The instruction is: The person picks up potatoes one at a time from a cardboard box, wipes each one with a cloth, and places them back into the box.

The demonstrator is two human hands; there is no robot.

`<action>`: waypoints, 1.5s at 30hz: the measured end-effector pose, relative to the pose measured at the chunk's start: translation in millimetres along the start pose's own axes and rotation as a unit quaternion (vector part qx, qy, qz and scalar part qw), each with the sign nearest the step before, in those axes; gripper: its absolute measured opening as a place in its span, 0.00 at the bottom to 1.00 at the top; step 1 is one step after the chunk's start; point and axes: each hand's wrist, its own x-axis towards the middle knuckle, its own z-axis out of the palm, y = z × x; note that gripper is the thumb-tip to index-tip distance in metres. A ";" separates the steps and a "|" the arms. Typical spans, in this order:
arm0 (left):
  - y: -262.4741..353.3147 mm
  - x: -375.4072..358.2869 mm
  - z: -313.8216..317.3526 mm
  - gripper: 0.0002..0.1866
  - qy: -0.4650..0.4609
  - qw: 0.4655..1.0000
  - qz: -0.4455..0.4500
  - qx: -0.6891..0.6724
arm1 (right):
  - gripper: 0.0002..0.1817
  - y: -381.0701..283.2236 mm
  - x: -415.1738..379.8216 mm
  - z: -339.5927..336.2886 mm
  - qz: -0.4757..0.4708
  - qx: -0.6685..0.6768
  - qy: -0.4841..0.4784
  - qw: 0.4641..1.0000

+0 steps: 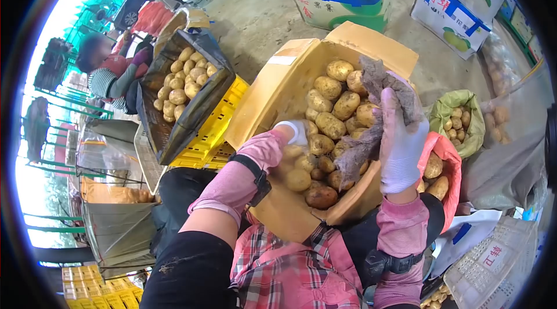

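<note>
An open cardboard box (pixel 278 86) full of potatoes (pixel 331 126) stands in front of me. My right hand (pixel 400 135), in a whitish glove, is raised over the box's right side and holds a ragged grey cloth (pixel 362 149), which hangs down over the potatoes. My left hand (pixel 297 134), gloved too, is inside the box's left edge, close to the potatoes; its fingers are blurred and partly out of sight.
Left, a yellow crate (pixel 217 129) bears a dark-lined box (pixel 200 100) of potatoes; a person (pixel 110 77) sits beyond. Right are a red bag (pixel 452 170) and a green bag (pixel 473 106) of potatoes. Printed cartons (pixel 342 2) stand behind.
</note>
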 end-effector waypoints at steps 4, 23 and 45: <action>-13.7 -2.0 20.6 0.28 0.052 0.997 0.029 -0.041 | 0.14 9.1 3.5 -0.7 0.013 0.023 -0.013 1.000; 16.7 -225.5 -21.4 0.27 0.152 0.392 0.311 -0.852 | 0.28 12.5 -50.1 39.2 -0.336 -0.261 -0.262 0.866; 21.9 -207.5 25.2 0.32 0.101 0.238 0.288 -0.922 | 0.29 14.6 -52.0 50.2 0.134 0.226 -0.312 0.913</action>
